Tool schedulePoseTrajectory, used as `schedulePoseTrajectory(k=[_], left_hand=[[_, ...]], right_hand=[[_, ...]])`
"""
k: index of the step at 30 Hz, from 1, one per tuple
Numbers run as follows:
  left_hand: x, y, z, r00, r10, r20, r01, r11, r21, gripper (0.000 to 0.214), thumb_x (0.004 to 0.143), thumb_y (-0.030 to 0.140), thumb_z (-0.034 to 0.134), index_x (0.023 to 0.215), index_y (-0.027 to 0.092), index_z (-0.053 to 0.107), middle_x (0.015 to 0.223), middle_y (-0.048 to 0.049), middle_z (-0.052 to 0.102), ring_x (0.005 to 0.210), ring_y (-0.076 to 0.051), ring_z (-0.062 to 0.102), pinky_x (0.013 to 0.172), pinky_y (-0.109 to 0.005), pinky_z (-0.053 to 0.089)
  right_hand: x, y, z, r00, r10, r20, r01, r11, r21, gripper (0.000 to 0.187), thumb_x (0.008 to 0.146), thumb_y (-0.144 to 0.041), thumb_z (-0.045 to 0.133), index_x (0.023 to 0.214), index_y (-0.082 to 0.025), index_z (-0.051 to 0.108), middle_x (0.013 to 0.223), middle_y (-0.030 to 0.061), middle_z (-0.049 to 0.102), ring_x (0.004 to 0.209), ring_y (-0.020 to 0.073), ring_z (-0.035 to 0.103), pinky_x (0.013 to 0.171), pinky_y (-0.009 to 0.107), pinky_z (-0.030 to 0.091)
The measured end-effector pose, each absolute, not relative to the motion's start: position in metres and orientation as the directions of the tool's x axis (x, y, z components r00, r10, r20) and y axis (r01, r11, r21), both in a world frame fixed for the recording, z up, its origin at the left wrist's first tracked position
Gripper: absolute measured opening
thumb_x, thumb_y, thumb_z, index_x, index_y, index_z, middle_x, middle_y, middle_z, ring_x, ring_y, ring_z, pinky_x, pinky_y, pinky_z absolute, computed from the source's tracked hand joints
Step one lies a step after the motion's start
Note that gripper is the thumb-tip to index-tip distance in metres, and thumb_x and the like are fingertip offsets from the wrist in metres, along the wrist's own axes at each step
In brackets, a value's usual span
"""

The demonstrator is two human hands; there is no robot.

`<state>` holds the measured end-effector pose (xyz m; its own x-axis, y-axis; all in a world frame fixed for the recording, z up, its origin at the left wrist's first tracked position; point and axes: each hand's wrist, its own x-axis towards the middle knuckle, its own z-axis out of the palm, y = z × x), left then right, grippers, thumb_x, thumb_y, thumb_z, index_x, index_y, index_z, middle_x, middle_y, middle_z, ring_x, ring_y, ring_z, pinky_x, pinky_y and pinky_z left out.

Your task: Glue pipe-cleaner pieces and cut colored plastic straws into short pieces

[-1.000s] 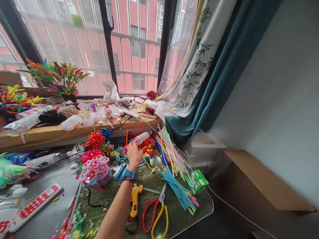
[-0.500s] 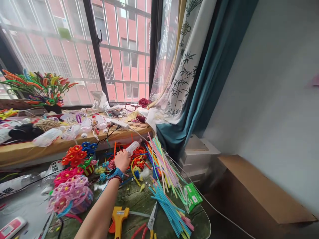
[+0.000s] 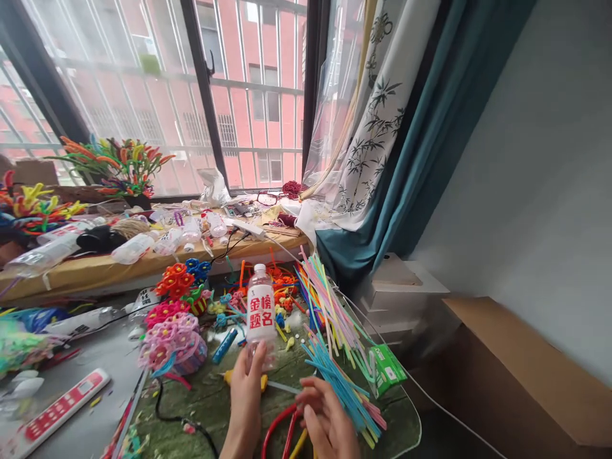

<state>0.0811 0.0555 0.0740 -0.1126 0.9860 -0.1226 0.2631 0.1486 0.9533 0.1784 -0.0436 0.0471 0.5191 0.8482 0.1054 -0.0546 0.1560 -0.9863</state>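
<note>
A clear plastic bottle (image 3: pixel 261 312) with a white label, red characters and a white cap stands upright over the table. My left hand (image 3: pixel 248 389) is closed around its lower end. To the right, my right hand (image 3: pixel 325 414) is raised with loosely bent fingers, nothing visible in them. It hovers by the red and yellow handles (image 3: pixel 287 424) of a pair of scissors, partly covering them. Behind the left hand lies a yellow glue gun (image 3: pixel 264 382), mostly hidden. Bundles of coloured pipe cleaners (image 3: pixel 335 306) lie right of the bottle.
Pink pipe-cleaner flowers (image 3: pixel 174 341) and red ones (image 3: pixel 174 280) stand left of the bottle. Several plastic bottles (image 3: pixel 136 247) lie along the windowsill. A green packet (image 3: pixel 387 368) sits near the table's right edge, and a cardboard box (image 3: pixel 521 363) stands beyond it.
My left hand has brought the bottle from the back of the table nearer to me and turned it upright. My right hand has come into view. The view has shifted slightly left.
</note>
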Motion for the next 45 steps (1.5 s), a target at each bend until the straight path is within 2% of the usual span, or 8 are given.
schedulePoseTrajectory(k=[3,6,10,23,29,33,38,45], left_hand=[[0.08,0.017,0.068,0.079,0.958,-0.277,-0.086,0.283,0.955,0.064,0.08,0.066,0.046,0.104,0.01,0.065,0.098,-0.0169,0.075,0.087,-0.03,0.072,0.077,-0.039,0.056],[0.084,-0.009,0.069,0.348,0.874,-0.34,-0.514,0.481,0.71,0.056,0.074,0.06,0.066,0.102,0.012,0.069,0.105,-0.016,0.074,0.093,-0.029,0.07,0.08,-0.036,0.054],[0.087,-0.027,0.074,0.451,0.823,-0.344,-0.608,0.566,0.557,0.054,0.073,0.054,0.073,0.109,0.015,0.069,0.111,-0.0143,0.072,0.104,-0.03,0.066,0.08,-0.034,0.053],[0.05,-0.052,0.089,0.788,0.607,-0.097,-0.219,0.424,0.879,0.034,0.084,0.051,0.061,0.087,0.017,0.064,0.074,-0.0057,0.074,0.062,-0.013,0.064,0.061,-0.023,0.04],[0.044,-0.055,0.076,0.549,0.823,-0.145,-0.221,0.31,0.925,0.036,0.077,0.055,0.066,0.08,0.02,0.065,0.07,-0.002,0.068,0.058,-0.014,0.06,0.056,-0.023,0.041],[0.021,-0.05,0.072,0.379,0.925,-0.03,0.085,-0.002,0.996,0.028,0.086,0.046,0.056,0.074,0.021,0.066,0.07,-0.0033,0.069,0.064,-0.019,0.062,0.063,-0.026,0.046],[-0.001,-0.047,0.056,0.374,0.926,0.052,0.399,-0.211,0.892,0.025,0.091,0.029,0.042,0.077,0.024,0.062,0.071,-0.0002,0.07,0.062,-0.017,0.063,0.062,-0.025,0.048],[0.052,-0.05,0.03,0.384,0.921,-0.061,0.86,-0.333,0.386,0.02,0.087,0.011,0.049,0.092,0.015,0.068,0.091,-0.0115,0.07,0.086,-0.027,0.067,0.079,-0.037,0.051]], right_hand=[[0.162,-0.045,0.049,0.492,0.845,0.211,0.099,0.186,-0.978,0.056,0.086,-0.059,0.054,0.127,-0.021,0.053,0.113,0.0121,0.067,0.097,0.025,0.067,0.078,0.031,0.058],[0.153,-0.051,0.055,0.467,0.827,0.312,0.269,0.203,-0.941,0.064,0.085,-0.054,0.058,0.138,-0.022,0.041,0.134,0.0132,0.056,0.12,0.0288,0.056,0.094,0.038,0.052],[0.155,-0.063,0.073,0.464,0.805,0.369,0.426,0.163,-0.89,0.055,0.085,-0.044,0.061,0.134,-0.022,0.047,0.131,0.0129,0.058,0.117,0.0293,0.059,0.09,0.038,0.054],[0.229,-0.1,0.183,0.449,0.715,0.536,0.714,0.075,-0.697,0.035,0.085,-0.033,0.056,0.117,-0.022,0.061,0.111,0.0069,0.065,0.094,0.0226,0.065,0.073,0.029,0.053],[0.234,-0.077,0.181,0.231,0.807,0.544,0.849,0.107,-0.518,0.043,0.079,-0.034,0.067,0.12,-0.024,0.059,0.11,0.0053,0.066,0.096,0.0235,0.064,0.085,0.034,0.051],[0.226,-0.074,0.175,0.199,0.813,0.548,0.863,0.119,-0.491,0.041,0.082,-0.038,0.066,0.12,-0.023,0.06,0.113,0.0067,0.066,0.098,0.0237,0.063,0.081,0.033,0.052],[0.22,-0.078,0.177,0.271,0.672,0.689,0.906,0.063,-0.418,0.043,0.08,-0.044,0.068,0.117,-0.022,0.064,0.105,0.008,0.067,0.071,0.0184,0.06,0.06,0.028,0.049],[0.233,-0.068,0.141,0.507,0.754,0.417,0.74,-0.133,-0.659,0.052,0.078,-0.049,0.067,0.121,-0.02,0.064,0.096,0.0071,0.066,0.049,0.0105,0.042,0.048,0.026,0.044]])
